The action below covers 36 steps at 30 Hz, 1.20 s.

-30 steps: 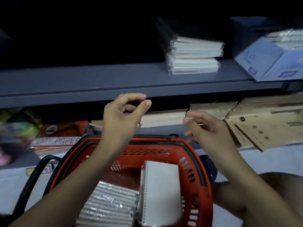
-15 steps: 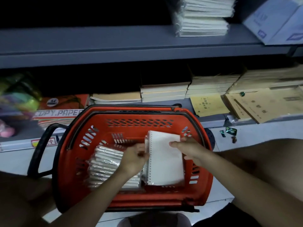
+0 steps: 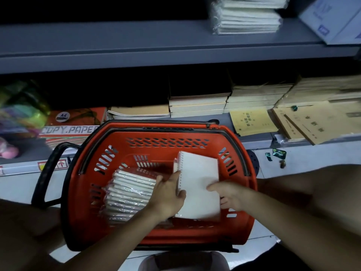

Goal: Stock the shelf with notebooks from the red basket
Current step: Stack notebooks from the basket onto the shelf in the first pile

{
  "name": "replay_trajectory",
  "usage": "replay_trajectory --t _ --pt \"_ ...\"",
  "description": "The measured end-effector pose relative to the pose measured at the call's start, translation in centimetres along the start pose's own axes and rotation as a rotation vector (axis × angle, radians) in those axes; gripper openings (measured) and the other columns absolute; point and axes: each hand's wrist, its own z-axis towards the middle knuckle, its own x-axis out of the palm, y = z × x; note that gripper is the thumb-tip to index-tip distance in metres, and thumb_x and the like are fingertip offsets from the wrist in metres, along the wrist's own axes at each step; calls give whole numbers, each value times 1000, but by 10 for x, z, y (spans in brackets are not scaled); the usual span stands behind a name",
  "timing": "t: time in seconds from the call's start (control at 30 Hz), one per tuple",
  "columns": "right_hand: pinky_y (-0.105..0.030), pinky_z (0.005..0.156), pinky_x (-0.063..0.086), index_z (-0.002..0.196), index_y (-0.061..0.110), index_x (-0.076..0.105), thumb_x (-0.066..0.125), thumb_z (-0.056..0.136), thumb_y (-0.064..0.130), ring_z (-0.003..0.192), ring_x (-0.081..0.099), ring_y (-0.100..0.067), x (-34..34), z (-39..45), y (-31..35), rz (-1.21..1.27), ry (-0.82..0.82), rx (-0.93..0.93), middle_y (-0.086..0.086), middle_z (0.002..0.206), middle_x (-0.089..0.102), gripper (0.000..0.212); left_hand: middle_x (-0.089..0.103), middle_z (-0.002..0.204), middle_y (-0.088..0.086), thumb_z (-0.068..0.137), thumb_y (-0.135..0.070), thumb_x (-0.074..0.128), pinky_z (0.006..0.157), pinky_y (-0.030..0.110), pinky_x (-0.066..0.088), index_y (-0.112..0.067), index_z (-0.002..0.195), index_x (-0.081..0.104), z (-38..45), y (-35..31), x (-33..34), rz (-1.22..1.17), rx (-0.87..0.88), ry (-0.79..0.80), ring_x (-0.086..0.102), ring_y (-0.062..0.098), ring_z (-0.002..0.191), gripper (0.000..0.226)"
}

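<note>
A red plastic basket with slotted walls and a black rim (image 3: 168, 142) sits on the pale floor in front of a grey metal shelf unit (image 3: 156, 45). Inside it, on the right, a white spiral-bound notebook with a blank cover (image 3: 199, 180) stands tilted, its wire binding along the left edge. Both hands are closed on it: the left hand (image 3: 168, 194) grips the spiral edge, thumb on the cover and fingers behind, while the right hand (image 3: 232, 196) clasps the opposite edge, fingers curled over the front. Whether the notebook is clear of the basket's bottom cannot be told; its lower end is level with the basket's inside wall. Just left of it, touching the left hand, lies a shrink-wrapped pack of white spiral notebooks (image 3: 130, 192), resting at a slant on the basket floor.

On the upper shelf board, to the right, is a stack of wrapped cream-white notebooks (image 3: 248, 16), with a pale blue cardboard box (image 3: 332, 18) beside it at the far right. The lower shelf carries stacks of tan-covered exercise books (image 3: 197, 103), a loose yellow booklet with printed characters (image 3: 252, 120), brown paper folders (image 3: 320, 120) further right, and at the left a red ream wrapper marked COPY PAPER (image 3: 72, 126). A black basket handle (image 3: 46, 173) hangs off the left side
</note>
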Motion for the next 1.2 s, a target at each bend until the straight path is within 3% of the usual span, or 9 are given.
replay_trajectory --t 0.23,0.43,0.63,0.77,0.83,0.87,0.97,1.1,1.2 --pt "-36 76 54 119 4 63 60 95 5 86 64 -24 -3 -28 11 113 -109 -168 -7 96 68 24 64 117 -9 91 12 57 63 4 48 -23 132 53 -11 -17 -31 -726 -101 -190 64 -14 72 54" --pt "-47 77 61 121 13 67 61 97 12 97 73 -27 -21 -119 21 240 -10 -443 -8 108 76 25 73 121 -3 95 -9 62 81 23 55 -27 123 67 -43 -55 -89 -1190 62 -208 68 13 112 33" --pt "-44 60 41 121 38 69 57 97 14 49 55 -28 -38 -207 23 353 190 -715 -8 75 71 36 68 131 -8 98 -6 51 108 33 42 -26 135 58 -72 -88 -143 -1260 295 -57 62 13 123 43" --pt "-30 50 35 120 28 72 64 92 13 41 39 -23 -35 -224 39 461 -63 -988 -7 58 61 33 70 128 0 86 -7 61 101 33 50 -19 135 56 -83 -108 -157 -1387 359 -120 66 17 119 51" --pt "-26 48 53 117 25 72 65 91 11 55 66 -16 -37 -227 49 421 -210 -1114 0 75 76 31 75 118 3 76 -9 67 94 31 55 -15 126 63 -86 -121 -160 -1413 378 -193 70 19 111 50" --pt "-27 67 61 116 26 73 67 89 15 78 75 -12 -38 -226 53 411 -218 -1152 4 91 79 30 76 115 3 73 -11 69 92 31 57 -14 122 65 -86 -126 -161 -1399 391 -229 72 18 108 49" --pt "-41 105 46 121 42 69 76 80 38 114 68 -10 -41 -226 55 407 -246 -1228 14 122 71 42 74 119 -2 75 -19 71 89 41 58 -21 123 66 -84 -139 -164 -1328 431 -283 72 20 106 48" --pt "-35 90 55 126 44 60 81 64 57 104 72 -13 -43 -215 59 492 -365 -1295 5 114 75 67 61 137 -20 87 -15 72 56 41 60 -39 141 50 -80 -144 -164 -1305 519 -54 70 51 82 63" --pt "-25 83 59 113 29 71 72 84 23 97 74 -12 -50 -204 63 545 -375 -1317 2 107 78 30 66 132 -14 80 -4 66 55 40 61 -35 143 47 -72 -147 -163 -1345 560 -32 72 45 84 73"
